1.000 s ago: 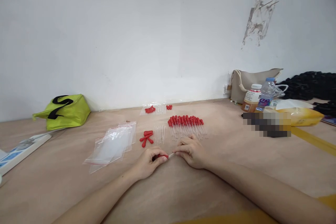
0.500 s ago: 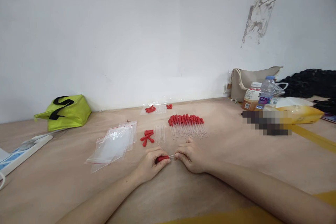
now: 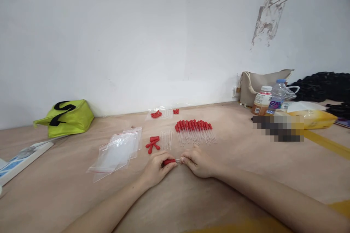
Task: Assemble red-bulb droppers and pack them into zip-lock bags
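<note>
My left hand [image 3: 158,167] is closed around a red rubber bulb [image 3: 169,161]. From the bulb's right end a thin clear glass tube [image 3: 177,160] runs into the pinched fingers of my right hand [image 3: 197,162], which hide its far part. Behind my hands lies a small pile of loose red bulbs [image 3: 153,144], with several bare clear tubes [image 3: 166,139] in a row beside it. To their right is a long row of droppers [image 3: 194,131], red bulbs toward the wall and clear tips toward me.
Flat zip bags [image 3: 117,153] lie on the left of the brown-covered table [image 3: 169,204]. Near the wall is a clear bag [image 3: 164,113] with red bulbs and tubes. A lime-green bag [image 3: 73,118] and power strip [image 3: 24,162] stand left; bottles [image 3: 263,101] and a yellow tissue pack [image 3: 317,118] right.
My right hand has closed up a little on the tube, and less of the tube shows between my hands. The view has shifted slightly.
</note>
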A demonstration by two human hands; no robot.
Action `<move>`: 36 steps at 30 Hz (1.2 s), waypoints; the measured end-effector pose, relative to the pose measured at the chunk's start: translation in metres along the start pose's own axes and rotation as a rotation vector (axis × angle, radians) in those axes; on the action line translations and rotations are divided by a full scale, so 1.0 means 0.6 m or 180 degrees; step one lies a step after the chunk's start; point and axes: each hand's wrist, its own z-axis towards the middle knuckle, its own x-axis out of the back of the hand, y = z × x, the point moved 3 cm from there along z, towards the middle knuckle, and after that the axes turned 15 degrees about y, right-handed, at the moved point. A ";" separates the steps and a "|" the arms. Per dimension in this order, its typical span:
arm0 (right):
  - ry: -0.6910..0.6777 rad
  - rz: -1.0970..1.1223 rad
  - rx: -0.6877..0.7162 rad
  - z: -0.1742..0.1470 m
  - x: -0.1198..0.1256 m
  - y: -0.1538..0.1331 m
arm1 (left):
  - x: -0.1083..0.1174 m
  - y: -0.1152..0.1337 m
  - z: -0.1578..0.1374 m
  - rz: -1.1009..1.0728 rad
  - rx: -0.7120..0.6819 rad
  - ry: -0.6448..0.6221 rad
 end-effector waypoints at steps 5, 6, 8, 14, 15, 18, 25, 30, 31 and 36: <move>0.0069 -0.0627 0.0438 0.008 0.023 -0.010 | 0.000 -0.021 0.001 -0.0050 0.0253 0.0244; 0.0039 -0.0724 0.0495 0.007 0.025 -0.011 | -0.001 -0.024 0.000 -0.0045 0.0286 0.0256; 0.0011 -0.0826 0.0505 0.007 0.029 -0.006 | -0.001 -0.029 -0.001 -0.0031 0.0426 0.0297; 0.0292 -0.0189 -0.0730 0.029 0.035 0.051 | -0.004 -0.029 -0.004 -0.0042 0.0693 0.0058; 0.0339 -0.0137 -0.0988 0.037 0.033 0.060 | -0.005 -0.027 -0.004 -0.0012 0.0624 -0.0025; 0.0441 -0.0418 -0.1581 0.068 0.019 0.073 | -0.005 -0.020 -0.006 0.0035 0.0509 -0.0157; 0.0525 -0.1265 -0.1876 0.128 -0.045 0.060 | 0.002 -0.014 -0.004 0.0046 0.0370 -0.0179; 0.0472 -0.1555 -0.1856 0.143 -0.068 0.062 | 0.001 -0.015 -0.006 0.0085 0.0333 -0.0182; 0.0456 -0.1563 -0.1854 0.144 -0.069 0.062 | -0.001 -0.014 -0.007 0.0080 0.0324 -0.0189; 0.0424 -0.1555 -0.1782 0.142 -0.068 0.057 | 0.010 -0.021 -0.002 0.0169 0.0473 0.0044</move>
